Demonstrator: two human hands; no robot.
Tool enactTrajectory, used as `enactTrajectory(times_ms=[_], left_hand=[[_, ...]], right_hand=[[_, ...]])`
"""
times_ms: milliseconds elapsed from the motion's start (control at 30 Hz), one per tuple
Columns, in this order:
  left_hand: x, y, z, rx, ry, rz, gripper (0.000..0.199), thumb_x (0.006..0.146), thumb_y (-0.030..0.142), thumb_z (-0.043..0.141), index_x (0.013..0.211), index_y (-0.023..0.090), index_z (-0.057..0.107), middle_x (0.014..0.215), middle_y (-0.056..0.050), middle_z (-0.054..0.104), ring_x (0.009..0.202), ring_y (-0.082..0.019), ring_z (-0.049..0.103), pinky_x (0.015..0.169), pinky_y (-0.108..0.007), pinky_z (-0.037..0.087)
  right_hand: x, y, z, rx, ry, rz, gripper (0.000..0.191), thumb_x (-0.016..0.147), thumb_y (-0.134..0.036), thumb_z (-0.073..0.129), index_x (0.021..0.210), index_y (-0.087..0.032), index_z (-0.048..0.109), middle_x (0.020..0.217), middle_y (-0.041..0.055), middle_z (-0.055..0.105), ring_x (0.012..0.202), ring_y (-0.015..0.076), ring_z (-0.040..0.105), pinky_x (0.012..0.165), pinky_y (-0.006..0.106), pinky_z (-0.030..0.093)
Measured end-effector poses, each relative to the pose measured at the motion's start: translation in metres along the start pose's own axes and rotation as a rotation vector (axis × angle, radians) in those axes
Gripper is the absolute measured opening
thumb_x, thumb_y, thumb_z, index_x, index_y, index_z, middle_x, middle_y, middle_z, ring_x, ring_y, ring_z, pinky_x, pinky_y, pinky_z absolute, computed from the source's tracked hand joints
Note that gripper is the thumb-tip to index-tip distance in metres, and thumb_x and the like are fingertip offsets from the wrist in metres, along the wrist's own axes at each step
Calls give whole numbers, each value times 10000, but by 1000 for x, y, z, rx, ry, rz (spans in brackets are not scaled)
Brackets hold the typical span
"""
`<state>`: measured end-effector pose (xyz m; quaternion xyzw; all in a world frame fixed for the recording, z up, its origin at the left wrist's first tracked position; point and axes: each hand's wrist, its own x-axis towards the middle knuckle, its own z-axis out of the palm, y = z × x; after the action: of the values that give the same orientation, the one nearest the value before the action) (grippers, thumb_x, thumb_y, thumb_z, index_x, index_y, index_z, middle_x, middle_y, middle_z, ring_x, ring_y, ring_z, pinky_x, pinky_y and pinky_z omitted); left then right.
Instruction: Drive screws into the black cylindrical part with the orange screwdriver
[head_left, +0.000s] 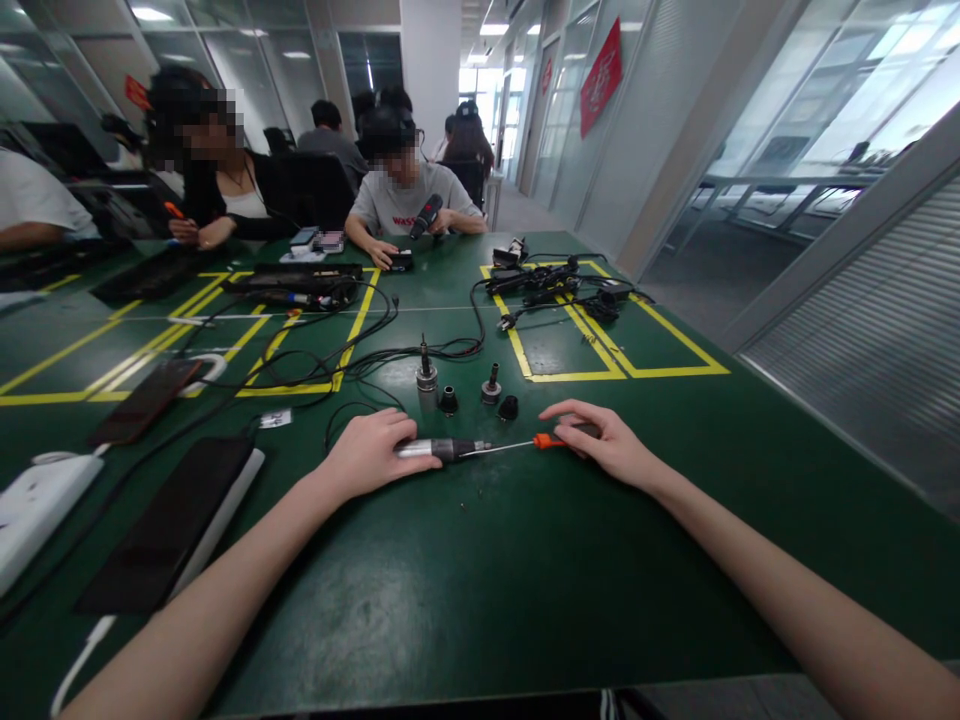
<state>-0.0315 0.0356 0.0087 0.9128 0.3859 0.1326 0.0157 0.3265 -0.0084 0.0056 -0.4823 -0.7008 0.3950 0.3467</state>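
Note:
My left hand (pixel 375 450) is closed round the silver body of a cylindrical tool (pixel 442 449), which lies level and has a dark front end. From the right, my right hand (pixel 600 440) grips a screwdriver (pixel 550 440) with an orange and dark handle. The thin shaft of the screwdriver reaches the tool's tip. Behind the tool stand a metal part with a spindle (pixel 426 377), a smaller metal part (pixel 491 386) and two black caps (pixel 448 400), (pixel 508 407). Tiny bits lie on the green table (pixel 480 580) in front.
At the left lie a black power bank (pixel 176 520), a phone (pixel 146 400) and a white power strip (pixel 45 510). Black cables (pixel 540 285) lie across yellow-taped areas at the back. Across the table a person (pixel 416 195) holds a power drill (pixel 426 216).

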Motion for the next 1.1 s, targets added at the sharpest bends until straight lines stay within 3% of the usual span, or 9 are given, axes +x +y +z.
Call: enactTrajectory(times_ms=[167,367,567,800,1100], left_hand=[[-1,1,-1,-13,1,5,459,953,624,594,765,206,622,785,-28,653,716,-172,597,594,-273,366],[-2,1,0,-26,12,3,442,957,600,597,759,205,620,783,-24,650,707,-172,600,605,-275,370],[-3,1,-1,-57,0,-4,410,952,576,607,770,210,623,769,-16,638,700,-168,595,607,-276,383],[-4,-1,-3,-64,9,7,421,957,569,581,743,207,609,762,-17,633,692,-160,587,601,-270,393],[-4,-3,-3,-17,9,41,469,997,577,502,739,200,606,743,-24,619,663,-161,584,592,-272,379]], right_hand=[[0,0,-1,-38,18,-69,365,888,-514,709,1095,-214,722,824,7,596,644,154,517,620,294,420],[-2,0,1,-90,6,-13,388,988,-541,560,1044,-206,747,733,3,580,607,162,491,589,297,414],[-3,-2,0,-75,16,-74,360,898,-507,714,1118,-222,718,870,17,626,678,166,580,641,292,488],[-5,-5,1,-136,-53,-41,327,1005,-487,558,1104,-233,739,864,42,705,670,181,582,615,299,467],[-7,-9,3,-112,-27,-109,269,913,-382,669,1109,-204,716,871,22,615,668,160,565,632,293,472]])
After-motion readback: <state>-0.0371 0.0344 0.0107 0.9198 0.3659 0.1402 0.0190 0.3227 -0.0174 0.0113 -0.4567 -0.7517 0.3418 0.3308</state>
